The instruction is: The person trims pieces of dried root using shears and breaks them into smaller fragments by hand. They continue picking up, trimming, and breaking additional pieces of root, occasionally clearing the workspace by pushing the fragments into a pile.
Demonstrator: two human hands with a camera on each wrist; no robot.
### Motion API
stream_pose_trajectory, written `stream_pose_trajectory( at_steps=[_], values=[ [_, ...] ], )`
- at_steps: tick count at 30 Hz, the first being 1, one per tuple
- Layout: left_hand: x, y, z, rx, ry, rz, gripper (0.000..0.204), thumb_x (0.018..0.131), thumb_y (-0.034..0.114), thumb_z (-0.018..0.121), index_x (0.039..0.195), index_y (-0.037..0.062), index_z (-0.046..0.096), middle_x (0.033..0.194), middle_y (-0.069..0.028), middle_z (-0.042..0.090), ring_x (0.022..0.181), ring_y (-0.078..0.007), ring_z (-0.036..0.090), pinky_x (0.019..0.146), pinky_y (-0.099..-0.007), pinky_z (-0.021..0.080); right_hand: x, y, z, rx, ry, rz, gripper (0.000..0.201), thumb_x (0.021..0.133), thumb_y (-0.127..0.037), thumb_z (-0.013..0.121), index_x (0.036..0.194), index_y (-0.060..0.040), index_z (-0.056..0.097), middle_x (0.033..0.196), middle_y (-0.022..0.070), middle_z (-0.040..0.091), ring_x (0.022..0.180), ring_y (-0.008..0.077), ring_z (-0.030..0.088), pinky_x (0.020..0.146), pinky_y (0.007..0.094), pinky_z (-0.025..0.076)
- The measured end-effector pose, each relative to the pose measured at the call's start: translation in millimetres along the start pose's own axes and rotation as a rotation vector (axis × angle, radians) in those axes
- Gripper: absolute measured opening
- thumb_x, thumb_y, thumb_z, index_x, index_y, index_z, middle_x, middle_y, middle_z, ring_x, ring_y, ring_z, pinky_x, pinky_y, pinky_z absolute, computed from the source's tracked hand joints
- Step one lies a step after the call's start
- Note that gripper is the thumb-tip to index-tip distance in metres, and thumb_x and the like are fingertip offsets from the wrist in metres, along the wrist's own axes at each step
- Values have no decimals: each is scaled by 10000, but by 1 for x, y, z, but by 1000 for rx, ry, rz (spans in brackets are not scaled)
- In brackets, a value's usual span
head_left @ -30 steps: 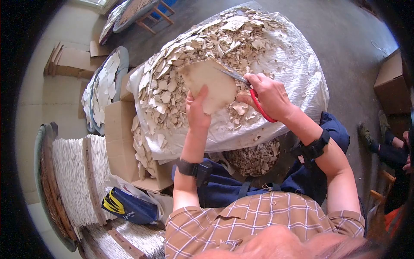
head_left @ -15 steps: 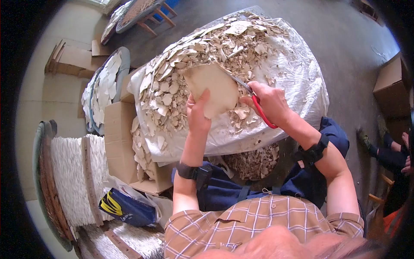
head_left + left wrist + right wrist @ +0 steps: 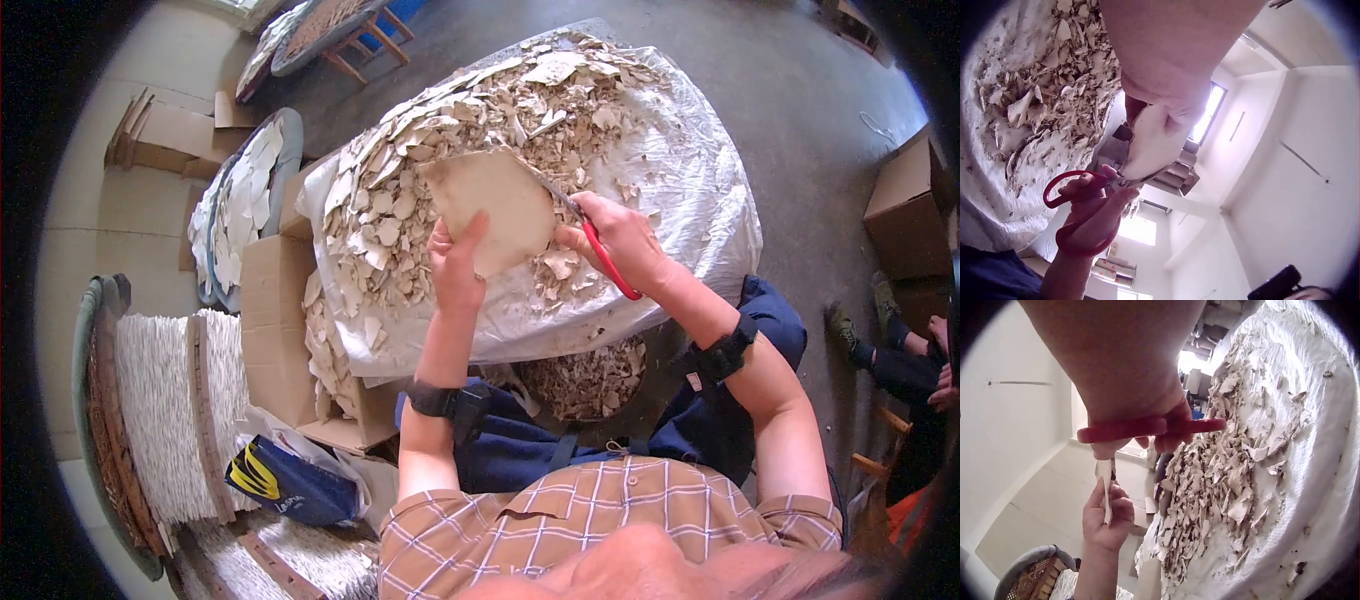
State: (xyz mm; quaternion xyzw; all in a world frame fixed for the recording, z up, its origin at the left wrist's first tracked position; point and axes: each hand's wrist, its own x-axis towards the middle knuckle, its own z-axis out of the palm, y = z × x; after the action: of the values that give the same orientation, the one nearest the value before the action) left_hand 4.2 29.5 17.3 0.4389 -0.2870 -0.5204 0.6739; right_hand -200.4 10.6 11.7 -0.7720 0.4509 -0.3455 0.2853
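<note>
White sheeting, pale piece pinched in left hand, jutting forward, right hand clasping scissors

At the near left sits a dark blue bag with yellow markings. Flattened cardboard stands by the pale wall on the left. A wooden stand is at the far left, a blue object just beside it. On the right are a brown cardboard box, a thin pale cord on the grey floor, and another person's legs.
</note>
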Motion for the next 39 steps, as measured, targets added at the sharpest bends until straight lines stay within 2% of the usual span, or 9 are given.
stream_pose_trajectory(
  at_steps=[4,5,9,16,22,26,29,36,39],
  values=[
    [2,3,-2,-41,-110,-80,228,760,1,632,980,26,581,935,-84,632,799,-164,627,699,-278,527,-1,-3,0,129,-71,54,429,780,-376,634,976,-18,504,785,210,588,754,370,593,627,416,463],
    [3,2,-4,-70,-151,-142,207,761,3,631,962,26,588,919,-82,636,783,-159,629,692,-271,526,-2,-2,3,89,12,-10,425,778,-374,636,972,-20,503,782,210,586,754,368,593,625,416,464],
    [-3,-6,2,-50,-129,-143,194,766,9,627,956,18,588,914,-87,639,766,-164,634,678,-281,532,3,-2,4,-150,96,-47,399,778,-362,637,951,-29,501,770,200,584,742,359,594,621,416,467],
    [-6,-3,8,7,-113,-49,194,778,25,619,966,-2,580,927,-102,638,780,-172,636,684,-286,532,2,-5,-4,-73,85,-81,397,788,-387,616,939,-38,498,732,196,589,703,361,597,598,427,465],
    [-3,-8,5,-12,-102,-106,245,789,25,604,1027,-8,554,965,-109,623,823,-188,628,713,-301,531,4,4,3,-20,3,95,427,813,-458,562,914,-45,521,624,176,593,631,378,599,552,433,458],
    [12,-13,-7,-183,62,-218,324,801,38,598,1110,5,506,1062,-95,583,948,-209,590,790,-340,514,7,3,4,1,37,148,441,820,-473,545,922,-44,530,699,195,600,711,377,601,607,436,461],
    [16,-11,-2,-188,107,-149,370,827,107,587,1170,33,468,1103,-103,562,1010,-230,559,871,-379,464,6,-5,6,26,34,97,448,816,-471,549,951,-44,521,773,205,602,760,377,597,644,443,460],
    [19,-1,13,-320,87,-121,418,820,102,600,1203,55,441,1131,-97,546,1057,-247,527,911,-413,436,2,-12,15,-47,69,61,473,794,-456,578,1032,-54,508,843,187,601,764,368,599,649,440,470],
    [16,-4,22,-323,66,-132,344,842,79,562,1165,6,468,1117,-91,549,1021,-221,546,873,-359,462,2,-12,14,-58,84,51,479,790,-451,585,1044,-53,507,845,180,603,750,365,603,636,434,477]
  ],
)
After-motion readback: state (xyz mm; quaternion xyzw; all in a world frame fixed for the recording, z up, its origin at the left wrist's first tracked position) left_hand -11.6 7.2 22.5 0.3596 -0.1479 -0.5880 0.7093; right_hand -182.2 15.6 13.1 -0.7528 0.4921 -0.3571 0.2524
